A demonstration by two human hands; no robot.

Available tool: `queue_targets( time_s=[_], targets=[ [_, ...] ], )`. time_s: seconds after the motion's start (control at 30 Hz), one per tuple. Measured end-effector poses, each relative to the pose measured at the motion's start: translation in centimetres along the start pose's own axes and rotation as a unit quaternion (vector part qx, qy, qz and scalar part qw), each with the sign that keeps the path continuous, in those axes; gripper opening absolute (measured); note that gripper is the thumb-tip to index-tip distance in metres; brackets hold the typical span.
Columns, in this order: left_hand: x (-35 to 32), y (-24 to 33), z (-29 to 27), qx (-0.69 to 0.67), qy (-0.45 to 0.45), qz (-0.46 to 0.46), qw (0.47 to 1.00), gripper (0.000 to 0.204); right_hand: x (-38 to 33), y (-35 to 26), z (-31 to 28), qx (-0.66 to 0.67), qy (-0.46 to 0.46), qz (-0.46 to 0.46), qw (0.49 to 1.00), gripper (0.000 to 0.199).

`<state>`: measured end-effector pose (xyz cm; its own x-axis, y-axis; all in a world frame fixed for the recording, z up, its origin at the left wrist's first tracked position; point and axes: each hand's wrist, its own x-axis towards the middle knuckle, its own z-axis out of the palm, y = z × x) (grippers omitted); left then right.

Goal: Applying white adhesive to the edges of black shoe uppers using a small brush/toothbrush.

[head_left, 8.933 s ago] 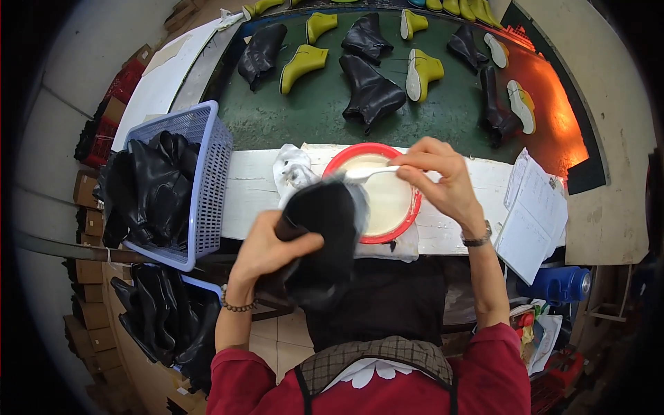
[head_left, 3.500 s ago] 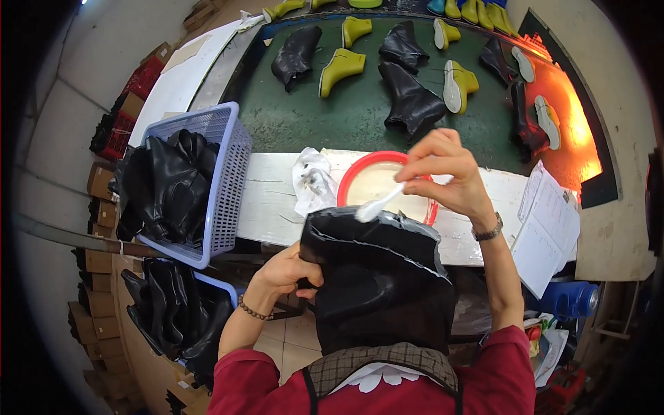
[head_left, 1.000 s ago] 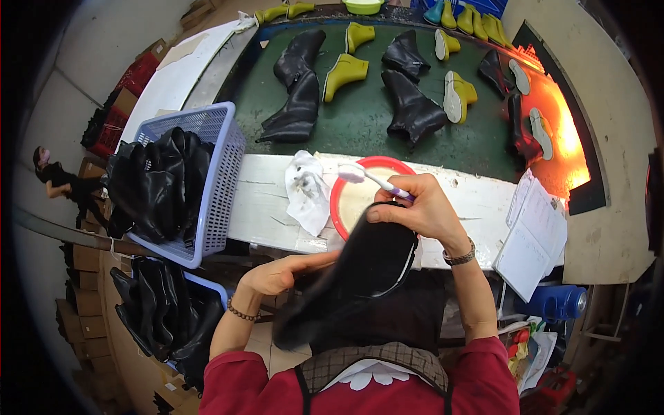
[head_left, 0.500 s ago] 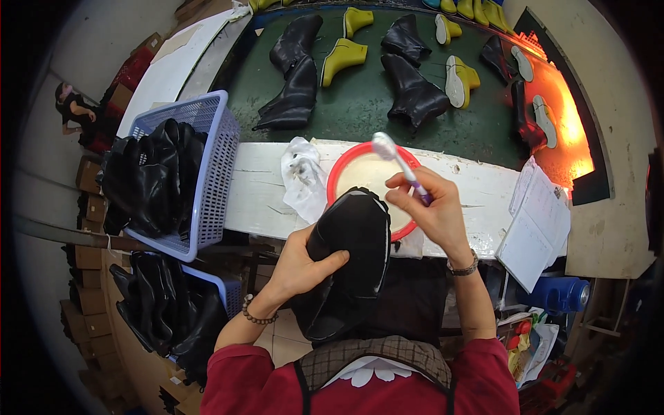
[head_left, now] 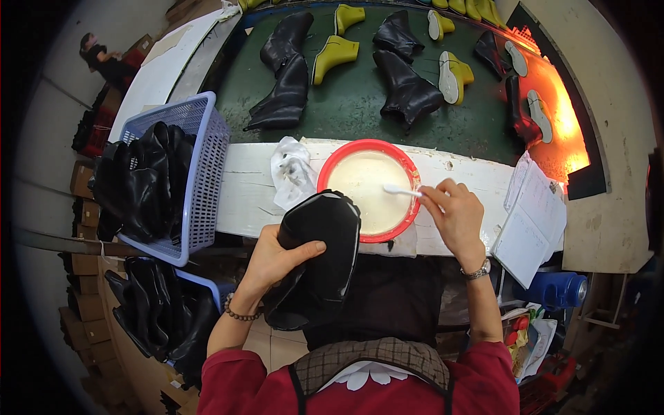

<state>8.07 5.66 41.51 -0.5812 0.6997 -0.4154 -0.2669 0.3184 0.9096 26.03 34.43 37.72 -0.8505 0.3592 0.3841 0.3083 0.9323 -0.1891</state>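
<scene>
My left hand [head_left: 278, 259] is closed round a black boot [head_left: 324, 238], its bottom turned up toward me and its shaft hanging below. A white line runs along part of the boot's edge. Between my right thumb and fingers is a toothbrush [head_left: 402, 191] with a white, smeared head. The brush head is at the cream-coloured liquid [head_left: 370, 214] in a round red basin [head_left: 408, 158], while my right hand [head_left: 456, 216] is just beyond the basin's right rim. Whether the bristles dip into the liquid, I cannot tell. A crumpled white cloth [head_left: 290, 169] lies left of the basin.
A green conveyor belt [head_left: 339, 114] carries black boot uppers [head_left: 408, 90] and yellow boot forms [head_left: 335, 58] toward an orange-lit opening [head_left: 557, 131]. Blue baskets [head_left: 207, 176] of black uppers stand left. At right are papers [head_left: 529, 211] and a blue jug [head_left: 557, 289]. Another person [head_left: 107, 62] stands far left.
My right hand has brought the toothbrush down from above the basin's far rim to the liquid. My left hand and the boot have shifted left, uncovering more of the basin.
</scene>
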Motion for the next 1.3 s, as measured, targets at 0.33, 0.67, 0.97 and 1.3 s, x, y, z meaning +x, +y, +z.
queue_targets(
  time_s=[0.33, 0.67, 0.97, 1.3],
  targets=[
    [1.2, 0.8, 0.8, -0.080, -0.066, -0.061, 0.993, 0.038, 1.4, -1.2, -2.4, 0.350, 0.007, 0.032, 0.936, 0.015],
    [0.2, 3.3, 1.1, -0.062, -0.092, -0.018, 0.994, 0.039, 3.1, -1.5, -1.3, 0.312, 0.060, -0.071, 0.946, 0.021],
    [0.5, 3.5, 1.2, -0.044, 0.062, 0.117, 0.990, 0.021, 0.7, -2.3, -1.8, 0.326, 0.037, -0.037, 0.944, 0.021],
    [1.7, 5.8, 1.1, -0.012, 0.178, 0.224, 0.958, 0.020, 1.8, -3.3, -1.6, 0.312, 0.049, -0.062, 0.947, 0.022]
  ],
)
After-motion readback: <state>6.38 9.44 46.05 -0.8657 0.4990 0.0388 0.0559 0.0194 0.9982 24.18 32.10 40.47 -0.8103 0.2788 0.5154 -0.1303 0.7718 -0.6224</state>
